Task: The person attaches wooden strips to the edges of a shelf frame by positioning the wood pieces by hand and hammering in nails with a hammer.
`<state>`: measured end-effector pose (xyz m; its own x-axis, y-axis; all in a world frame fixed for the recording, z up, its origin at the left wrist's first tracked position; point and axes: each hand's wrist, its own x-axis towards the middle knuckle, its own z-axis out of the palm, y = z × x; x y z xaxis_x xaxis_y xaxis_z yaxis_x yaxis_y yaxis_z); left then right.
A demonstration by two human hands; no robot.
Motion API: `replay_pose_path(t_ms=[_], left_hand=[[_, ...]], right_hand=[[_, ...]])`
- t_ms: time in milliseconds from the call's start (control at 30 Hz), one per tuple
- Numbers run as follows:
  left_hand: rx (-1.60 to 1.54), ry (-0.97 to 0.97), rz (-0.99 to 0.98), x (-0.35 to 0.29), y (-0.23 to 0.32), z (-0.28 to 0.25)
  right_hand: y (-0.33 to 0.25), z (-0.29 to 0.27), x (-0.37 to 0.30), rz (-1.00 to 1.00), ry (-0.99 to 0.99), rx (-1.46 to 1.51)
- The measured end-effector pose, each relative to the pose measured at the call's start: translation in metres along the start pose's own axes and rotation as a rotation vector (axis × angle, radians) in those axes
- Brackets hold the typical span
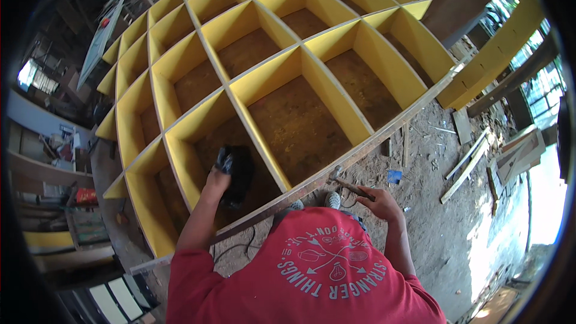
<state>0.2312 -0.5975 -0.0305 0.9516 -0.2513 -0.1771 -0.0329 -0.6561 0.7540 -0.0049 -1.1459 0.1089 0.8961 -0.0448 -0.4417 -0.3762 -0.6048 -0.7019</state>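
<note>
My right hand (pixel 382 205) is closed around the wooden handle of a hammer (pixel 355 189). The hammer's metal head is beside the near edge of a large worktable (pixel 330 171). Over a near compartment, my left hand (pixel 219 175) grips the bunched top of what looks like a black plastic bag (pixel 241 174). Its contents cannot be seen. Around that compartment stand yellow boards (pixel 258 138), crossed on edge into a wide grid with curved sides. The grid rests on the table's brown, stained surface.
Wood strips (pixel 465 165) and a small blue piece (pixel 394 176) lie on the dirt floor at the right. A long yellow board (pixel 498 54) leans at the far right. Shelves with clutter (pixel 60 144) line the left. A dark cable (pixel 243 246) is near my feet.
</note>
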Motion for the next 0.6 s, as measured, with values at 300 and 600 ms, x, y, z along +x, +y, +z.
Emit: replay_pose_path(t_ms=[300,600], left_hand=[[0.466,-0.208,0.026,-0.03,0.102,-0.062],[-0.257,-0.293,-0.203,-0.077,0.202,-0.154]], right_hand=[[-0.007,-0.001,0.008,0.045,-0.006,-0.07],[-0.015,0.0,0.006,0.078,-0.008,-0.1]])
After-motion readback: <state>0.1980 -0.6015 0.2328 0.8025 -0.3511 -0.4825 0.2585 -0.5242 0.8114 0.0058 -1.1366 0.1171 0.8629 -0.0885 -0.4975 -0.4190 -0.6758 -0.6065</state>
